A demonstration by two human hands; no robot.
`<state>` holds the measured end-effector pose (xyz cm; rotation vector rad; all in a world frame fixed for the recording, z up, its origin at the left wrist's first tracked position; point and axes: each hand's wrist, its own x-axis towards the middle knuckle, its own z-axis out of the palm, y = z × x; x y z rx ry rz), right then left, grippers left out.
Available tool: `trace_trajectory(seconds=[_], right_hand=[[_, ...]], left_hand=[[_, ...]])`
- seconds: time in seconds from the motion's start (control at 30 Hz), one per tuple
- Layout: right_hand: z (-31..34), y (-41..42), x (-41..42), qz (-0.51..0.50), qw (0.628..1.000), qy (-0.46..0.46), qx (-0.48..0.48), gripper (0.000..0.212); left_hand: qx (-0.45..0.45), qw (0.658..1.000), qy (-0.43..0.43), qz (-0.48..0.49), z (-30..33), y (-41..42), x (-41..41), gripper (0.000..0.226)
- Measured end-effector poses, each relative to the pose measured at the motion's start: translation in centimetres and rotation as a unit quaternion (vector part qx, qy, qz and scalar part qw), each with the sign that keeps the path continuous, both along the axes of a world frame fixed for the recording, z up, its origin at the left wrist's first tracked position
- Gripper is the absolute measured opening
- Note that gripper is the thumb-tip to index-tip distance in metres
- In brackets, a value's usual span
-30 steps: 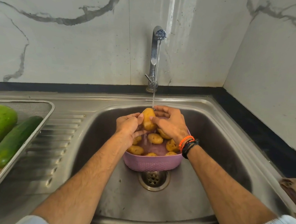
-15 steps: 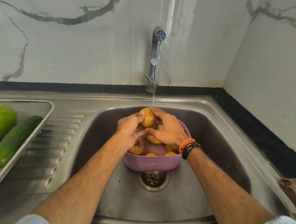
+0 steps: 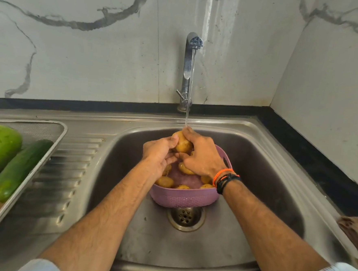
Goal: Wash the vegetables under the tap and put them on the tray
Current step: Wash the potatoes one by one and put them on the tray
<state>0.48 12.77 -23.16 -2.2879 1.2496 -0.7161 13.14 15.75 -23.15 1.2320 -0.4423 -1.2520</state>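
Bare sink (image 3: 251, 235) floor is seen around the pink basket (image 3: 182, 199) on its left, right and near sides. The ribbed drainboard (image 3: 64, 180) lies open between basin and tray (image 3: 52, 147). The tap (image 3: 187, 72) stands behind, above the basket.

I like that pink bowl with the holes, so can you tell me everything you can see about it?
The pink basket looks like plastic, mauve-pink, with a woven-looking pattern of small holes round its wall and a slot handle on its right rim. It sits upright in the steel sink, just behind the drain. Several small yellow-brown potatoes lie inside. Both hands, left hand and right hand, hold one potato above it under the tap's running water. The right wrist hides part of its rim.
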Motion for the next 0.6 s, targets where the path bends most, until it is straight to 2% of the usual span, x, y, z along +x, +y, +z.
trace_trajectory(seconds=[0.07,0.23,0.43,0.6], right_hand=[[0.08,0.2,-0.12,0.001,1.0,-0.004,-0.004,0.076],[0.44,0.71,-0.22,-0.04,0.996,-0.044,-0.069,0.051],[0.29,0.31,-0.19,-0.006,1.0,-0.003,-0.01,0.077],[0.22,0.51,-0.1,-0.052,0.997,-0.039,-0.051,0.055]], left_hand=[[0.001,1.0,0.004,0.007,0.04,0.0,-0.15,0.012],[0.003,1.0,0.012,0.026,0.03,-0.08,-0.13,0.01],[-0.005,1.0,0.005,0.015,-0.02,-0.25,-0.6,0.016],[0.002,0.999,0.016,0.035,-0.11,-0.31,-0.33,0.015]])
